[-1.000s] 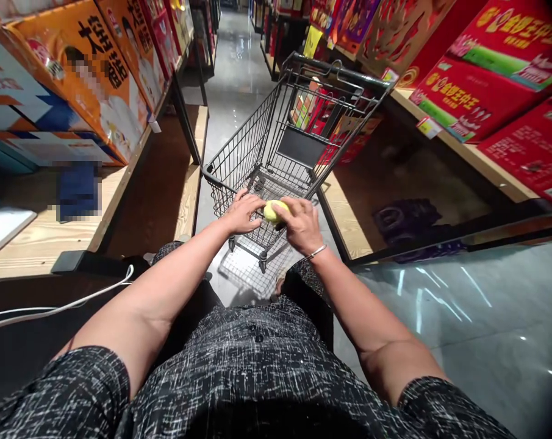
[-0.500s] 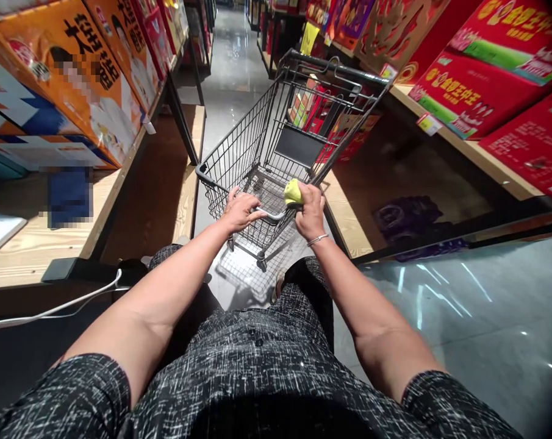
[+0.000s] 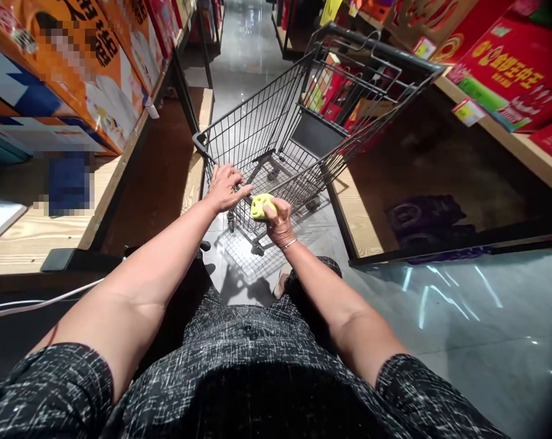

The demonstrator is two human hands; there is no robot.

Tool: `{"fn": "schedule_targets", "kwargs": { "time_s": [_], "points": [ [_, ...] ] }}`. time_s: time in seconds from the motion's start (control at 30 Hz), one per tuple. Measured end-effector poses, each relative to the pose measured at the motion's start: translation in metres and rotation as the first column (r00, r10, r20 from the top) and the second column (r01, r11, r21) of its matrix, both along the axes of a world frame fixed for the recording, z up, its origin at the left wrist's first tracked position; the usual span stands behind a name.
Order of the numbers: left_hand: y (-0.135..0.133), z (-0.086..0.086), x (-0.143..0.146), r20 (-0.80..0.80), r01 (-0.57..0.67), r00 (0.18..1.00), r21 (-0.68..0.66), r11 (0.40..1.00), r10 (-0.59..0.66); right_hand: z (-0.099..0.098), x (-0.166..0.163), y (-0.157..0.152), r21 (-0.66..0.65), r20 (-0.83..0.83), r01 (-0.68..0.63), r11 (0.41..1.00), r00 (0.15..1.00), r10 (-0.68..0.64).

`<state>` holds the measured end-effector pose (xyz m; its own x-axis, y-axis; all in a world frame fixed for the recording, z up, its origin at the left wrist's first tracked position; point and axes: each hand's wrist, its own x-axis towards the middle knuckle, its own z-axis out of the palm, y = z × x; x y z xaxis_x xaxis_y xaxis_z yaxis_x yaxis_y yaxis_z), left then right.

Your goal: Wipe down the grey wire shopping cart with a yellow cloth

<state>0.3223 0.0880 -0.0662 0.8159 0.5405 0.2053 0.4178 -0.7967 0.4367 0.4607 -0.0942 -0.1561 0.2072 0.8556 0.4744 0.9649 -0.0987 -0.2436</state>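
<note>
A black wire shopping cart point(image 3: 257, 100) stands in the aisle, turned at an angle, with its near rim in front of me. My left hand point(image 3: 224, 188) grips that rim, fingers over the edge and thumb stretched to the right. In my right hand point(image 3: 281, 219) is a crumpled yellow-green cloth point(image 3: 261, 207), held against the rim close to my left thumb. A dark grey panel point(image 3: 319, 133) closes the cart's far end below the handle point(image 3: 380, 46).
Orange boxes point(image 3: 115, 91) line the wooden shelf on the left. Red boxes point(image 3: 504, 67) sit on the right shelf, with purple packs point(image 3: 422, 216) beneath. White cables point(image 3: 42, 305) run at lower left. Grey tiled floor point(image 3: 243, 36) stretches up the aisle.
My right hand and the cloth have moved left along the rim towards my left hand. The cart has turned, its handle end swinging right. My left hand has shifted slightly left.
</note>
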Motion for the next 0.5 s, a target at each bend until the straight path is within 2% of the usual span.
{"fn": "schedule_targets", "kwargs": {
  "time_s": [0.07,0.13,0.23,0.33,0.43,0.5],
  "points": [
    [0.006,-0.002,-0.001,0.022,-0.033,0.999,-0.025,0.999,0.033,-0.024,-0.011,0.005,-0.165,0.027,-0.043,0.985,0.998,0.048],
    [0.012,-0.004,-0.002,0.035,-0.041,0.998,-0.05,0.998,0.043,-0.044,-0.019,0.009,-0.33,0.046,-0.075,0.941,0.994,0.096],
    [0.02,-0.007,-0.001,0.046,-0.075,0.996,-0.075,0.994,0.078,-0.059,-0.024,0.012,-0.45,0.044,-0.117,0.885,0.987,0.153],
    [0.024,-0.015,0.002,0.051,-0.174,0.982,-0.096,0.98,0.18,-0.049,-0.014,0.018,-0.397,0.044,-0.152,0.905,0.982,0.185],
    [0.03,-0.025,0.002,0.085,-0.28,0.953,-0.121,0.952,0.291,-0.016,0.011,0.03,-0.198,0.078,-0.094,0.976,0.991,0.111],
    [0.037,-0.03,0.001,0.11,-0.316,0.935,-0.166,0.934,0.336,0.008,0.029,0.042,-0.051,0.092,-0.021,0.999,0.995,0.025]
  ]
}}
